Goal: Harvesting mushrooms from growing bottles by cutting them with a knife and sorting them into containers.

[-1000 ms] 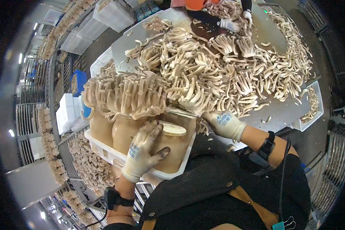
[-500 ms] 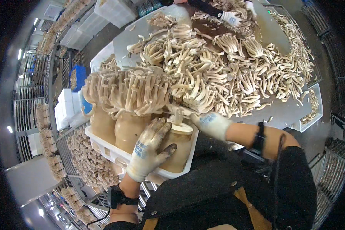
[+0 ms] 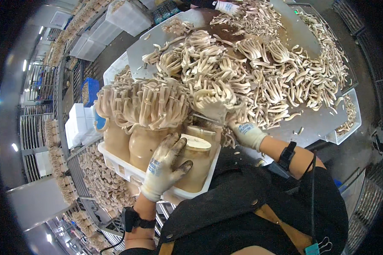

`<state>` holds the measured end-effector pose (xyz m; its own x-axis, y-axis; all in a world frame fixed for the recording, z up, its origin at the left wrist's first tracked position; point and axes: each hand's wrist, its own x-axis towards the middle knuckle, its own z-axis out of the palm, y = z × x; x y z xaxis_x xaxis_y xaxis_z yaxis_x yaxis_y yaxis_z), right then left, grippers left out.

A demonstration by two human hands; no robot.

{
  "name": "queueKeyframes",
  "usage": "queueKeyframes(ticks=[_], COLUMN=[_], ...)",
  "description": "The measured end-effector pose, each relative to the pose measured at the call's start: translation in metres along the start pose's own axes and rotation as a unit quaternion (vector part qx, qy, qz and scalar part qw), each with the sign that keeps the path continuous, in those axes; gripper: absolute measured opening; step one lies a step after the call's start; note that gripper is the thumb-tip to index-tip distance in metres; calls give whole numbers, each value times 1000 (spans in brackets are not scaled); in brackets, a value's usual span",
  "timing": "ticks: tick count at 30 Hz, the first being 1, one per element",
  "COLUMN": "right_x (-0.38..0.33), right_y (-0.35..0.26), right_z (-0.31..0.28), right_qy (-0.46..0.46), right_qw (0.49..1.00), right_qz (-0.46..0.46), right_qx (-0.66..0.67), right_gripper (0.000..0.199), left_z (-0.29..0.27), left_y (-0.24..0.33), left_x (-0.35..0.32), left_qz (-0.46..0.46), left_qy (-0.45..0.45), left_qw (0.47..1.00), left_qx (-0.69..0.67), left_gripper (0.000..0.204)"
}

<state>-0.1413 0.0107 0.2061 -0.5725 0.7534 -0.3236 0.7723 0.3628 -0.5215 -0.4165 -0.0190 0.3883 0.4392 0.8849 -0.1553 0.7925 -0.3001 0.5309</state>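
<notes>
My left hand, in a white glove with dark-stained fingers, lies with fingers stretched and thumb apart against a tan cultivation bottle. This bottle has a flat pale cut top; another cut top shows just behind it. My right hand, also gloved, is closed beyond the bottles at the heap's near edge. From it a thin knife blade points left; the handle is hidden in the fist. Just beyond the blade sits a cut mushroom cluster. Uncut mushrooms crown the bottles on the left.
A white crate holds the bottles. Loose mushrooms cover much of the metal table. At the far side is another person's gloved hand. A white bin stands at the right, a blue bin at the left.
The mushroom cluster has come off the front bottle, leaving its top flat. My right hand has moved right and slightly away from it. The other person's hand has shifted left; my left hand stays put.
</notes>
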Motion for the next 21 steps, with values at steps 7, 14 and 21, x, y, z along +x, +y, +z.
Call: queueKeyframes(ticks=[7, 14, 21], right_x=[31, 71, 67], right_y=[-16, 10, -3], right_z=[-1, 57, 65], right_qy=[-88, -170, -181], right_qw=[996, 953, 979], right_qz=[1, 132, -64], right_qx=[20, 212, -72], right_gripper=[24, 32, 29], left_z=[-1, -5, -8], left_y=[-2, 0, 10], left_x=[2, 12, -11], left_qz=[-15, -5, 1], left_qy=[-13, -24, -26], left_qw=[1000, 1000, 1000], left_qx=[-6, -14, -9], left_gripper=[56, 56, 59])
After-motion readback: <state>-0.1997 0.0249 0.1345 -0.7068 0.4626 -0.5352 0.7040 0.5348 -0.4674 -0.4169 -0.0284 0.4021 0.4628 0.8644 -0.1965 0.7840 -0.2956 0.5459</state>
